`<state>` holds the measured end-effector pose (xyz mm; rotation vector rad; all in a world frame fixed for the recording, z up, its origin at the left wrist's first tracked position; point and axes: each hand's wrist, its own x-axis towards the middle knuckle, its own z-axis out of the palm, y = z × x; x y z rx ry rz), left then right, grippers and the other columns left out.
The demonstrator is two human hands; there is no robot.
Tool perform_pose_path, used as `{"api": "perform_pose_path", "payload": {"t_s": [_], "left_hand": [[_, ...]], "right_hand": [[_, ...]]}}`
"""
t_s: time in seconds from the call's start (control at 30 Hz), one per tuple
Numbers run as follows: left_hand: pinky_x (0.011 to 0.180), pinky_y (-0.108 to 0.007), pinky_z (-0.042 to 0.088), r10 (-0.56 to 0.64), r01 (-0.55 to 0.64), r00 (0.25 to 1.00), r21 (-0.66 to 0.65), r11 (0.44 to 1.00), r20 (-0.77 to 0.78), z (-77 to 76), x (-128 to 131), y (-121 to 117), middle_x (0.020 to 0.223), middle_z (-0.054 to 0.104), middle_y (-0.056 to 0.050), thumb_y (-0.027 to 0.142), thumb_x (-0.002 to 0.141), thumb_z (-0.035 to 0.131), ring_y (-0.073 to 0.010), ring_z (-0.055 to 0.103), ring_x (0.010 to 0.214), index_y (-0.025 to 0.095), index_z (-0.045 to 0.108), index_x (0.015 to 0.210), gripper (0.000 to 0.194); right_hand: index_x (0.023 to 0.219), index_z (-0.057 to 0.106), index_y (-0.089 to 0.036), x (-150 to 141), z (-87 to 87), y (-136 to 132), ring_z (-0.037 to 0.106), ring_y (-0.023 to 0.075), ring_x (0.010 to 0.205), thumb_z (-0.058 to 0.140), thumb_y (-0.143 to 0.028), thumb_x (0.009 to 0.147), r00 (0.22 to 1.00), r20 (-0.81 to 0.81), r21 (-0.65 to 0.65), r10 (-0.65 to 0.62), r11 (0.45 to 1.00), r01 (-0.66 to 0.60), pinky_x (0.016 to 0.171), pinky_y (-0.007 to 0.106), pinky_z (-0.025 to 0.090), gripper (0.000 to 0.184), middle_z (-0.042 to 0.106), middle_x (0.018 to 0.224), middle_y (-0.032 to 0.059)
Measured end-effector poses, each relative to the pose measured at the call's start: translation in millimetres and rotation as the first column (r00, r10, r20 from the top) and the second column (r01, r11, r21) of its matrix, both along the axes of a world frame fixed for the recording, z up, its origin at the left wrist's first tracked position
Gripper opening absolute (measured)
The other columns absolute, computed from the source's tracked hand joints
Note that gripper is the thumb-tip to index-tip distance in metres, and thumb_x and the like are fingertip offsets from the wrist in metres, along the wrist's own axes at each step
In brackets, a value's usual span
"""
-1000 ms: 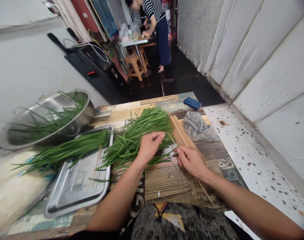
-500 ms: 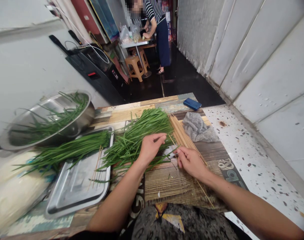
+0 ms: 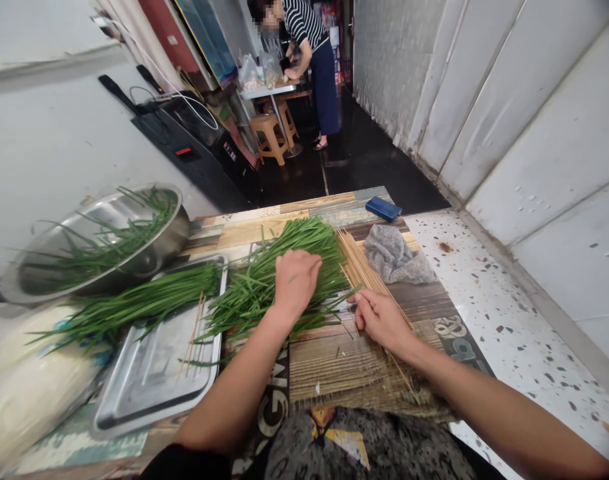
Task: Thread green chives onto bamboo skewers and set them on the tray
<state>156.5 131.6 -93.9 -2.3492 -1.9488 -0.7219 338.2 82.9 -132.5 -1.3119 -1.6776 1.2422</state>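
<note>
My left hand (image 3: pixel 295 280) rests on a loose pile of green chives (image 3: pixel 264 270) in the middle of the table, its fingers curled down into the leaves. My right hand (image 3: pixel 381 319) sits just to the right, pinched on a thin bamboo skewer (image 3: pixel 401 370) that runs back toward me. A bundle of bamboo skewers (image 3: pixel 357 263) lies along the right side of the chive pile.
A metal tray (image 3: pixel 159 370) at the left holds more chives and a few skewers. Behind it stands a steel bowl (image 3: pixel 97 243) with chives. A grey cloth (image 3: pixel 394 257) and a blue phone (image 3: pixel 384 209) lie at the far right. A person stands at a far table.
My left hand has moved up and forward onto the chive pile and its fingers have curled in. My right hand has stayed in place with the skewer.
</note>
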Motion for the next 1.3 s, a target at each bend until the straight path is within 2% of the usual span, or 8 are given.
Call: {"api": "perform_pose_path", "payload": {"t_s": [0.17, 0.3, 0.43, 0.53, 0.63, 0.7, 0.97, 1.3], "left_hand": [[0.076, -0.038, 0.033, -0.020, 0.010, 0.975, -0.045, 0.999, -0.222, 0.0, -1.2, 25.6, 0.083, 0.062, -0.008, 0.032, 0.084, 0.050, -0.0241, 0.049, 0.086, 0.022, 0.070, 0.082, 0.023], [0.075, -0.038, 0.032, -0.025, 0.009, 0.963, -0.059, 0.998, -0.269, 0.6, 3.3, 31.8, 0.083, 0.061, -0.009, 0.030, 0.081, 0.055, -0.0252, 0.048, 0.088, 0.022, 0.069, 0.080, 0.016], [0.079, -0.038, 0.034, -0.022, 0.015, 0.989, -0.048, 0.999, -0.145, 3.0, 6.1, 27.1, 0.087, 0.064, -0.006, 0.026, 0.079, 0.058, -0.0240, 0.050, 0.090, 0.022, 0.068, 0.076, 0.011], [0.078, -0.034, 0.039, -0.059, 0.067, 0.995, -0.100, 0.993, 0.081, 1.5, 9.5, 18.0, 0.082, 0.066, -0.003, 0.025, 0.080, 0.055, -0.0188, 0.056, 0.081, 0.021, 0.067, 0.079, 0.013], [0.071, -0.027, 0.045, -0.033, 0.110, 0.941, -0.213, 0.971, 0.335, -5.2, 13.5, 9.5, 0.079, 0.069, -0.002, 0.025, 0.079, 0.054, -0.0141, 0.060, 0.070, 0.019, 0.067, 0.085, 0.015], [0.071, -0.026, 0.047, 0.017, 0.094, 0.907, -0.241, 0.966, 0.422, -10.2, 15.0, 6.4, 0.084, 0.070, -0.003, 0.026, 0.078, 0.056, -0.0142, 0.062, 0.072, 0.018, 0.068, 0.088, 0.018], [0.076, -0.028, 0.049, 0.022, 0.120, 0.857, -0.242, 0.963, 0.515, -13.8, 13.8, 5.7, 0.086, 0.071, -0.004, 0.026, 0.077, 0.057, -0.0156, 0.064, 0.076, 0.016, 0.070, 0.087, 0.019], [0.078, -0.028, 0.049, 0.011, 0.132, 0.865, -0.249, 0.959, 0.502, -12.6, 9.2, 4.4, 0.089, 0.071, -0.004, 0.025, 0.077, 0.057, -0.0160, 0.065, 0.078, 0.017, 0.070, 0.089, 0.020]], "right_hand": [[0.083, 0.057, -0.018, -0.6, -4.4, 1.3, 0.047, 0.0093, 0.042, 0.035, -0.030, 0.090, 1.000, -0.002, 0.015, 0.005, 1.000, -0.005, 0.048, 0.020, 0.036, 0.027, 0.051, 0.046, -0.0053], [0.084, 0.057, -0.018, 0.2, -4.6, 1.7, 0.045, 0.0083, 0.039, 0.034, -0.029, 0.091, 1.000, -0.003, 0.027, 0.013, 1.000, -0.013, 0.047, 0.019, 0.036, 0.027, 0.050, 0.046, -0.0062], [0.084, 0.057, -0.018, 0.4, -3.6, 1.0, 0.044, 0.0078, 0.038, 0.034, -0.028, 0.091, 1.000, -0.011, 0.034, 0.006, 0.999, -0.006, 0.047, 0.019, 0.036, 0.026, 0.051, 0.046, -0.0065], [0.085, 0.057, -0.018, 0.2, -3.4, 1.0, 0.045, 0.0081, 0.038, 0.033, -0.028, 0.091, 1.000, -0.012, 0.031, 0.005, 1.000, -0.004, 0.048, 0.020, 0.036, 0.026, 0.052, 0.046, -0.0062], [0.084, 0.057, -0.018, 0.0, -3.3, 1.2, 0.048, 0.0088, 0.041, 0.033, -0.028, 0.091, 1.000, -0.010, 0.034, 0.009, 0.999, -0.008, 0.049, 0.020, 0.037, 0.027, 0.052, 0.046, -0.0057], [0.084, 0.057, -0.018, -0.1, -3.1, 1.2, 0.049, 0.0090, 0.042, 0.033, -0.027, 0.091, 1.000, -0.016, 0.033, 0.004, 0.999, -0.003, 0.049, 0.019, 0.038, 0.027, 0.051, 0.045, -0.0058], [0.083, 0.058, -0.017, -0.5, -3.6, 1.0, 0.049, 0.0093, 0.042, 0.034, -0.026, 0.090, 1.000, 0.002, 0.019, 0.006, 1.000, -0.006, 0.050, 0.020, 0.038, 0.027, 0.052, 0.045, -0.0057], [0.082, 0.058, -0.017, -0.2, -2.2, 1.5, 0.049, 0.0103, 0.042, 0.034, -0.027, 0.090, 1.000, -0.011, 0.005, 0.007, 1.000, -0.007, 0.050, 0.021, 0.039, 0.027, 0.051, 0.045, -0.0054]]}}
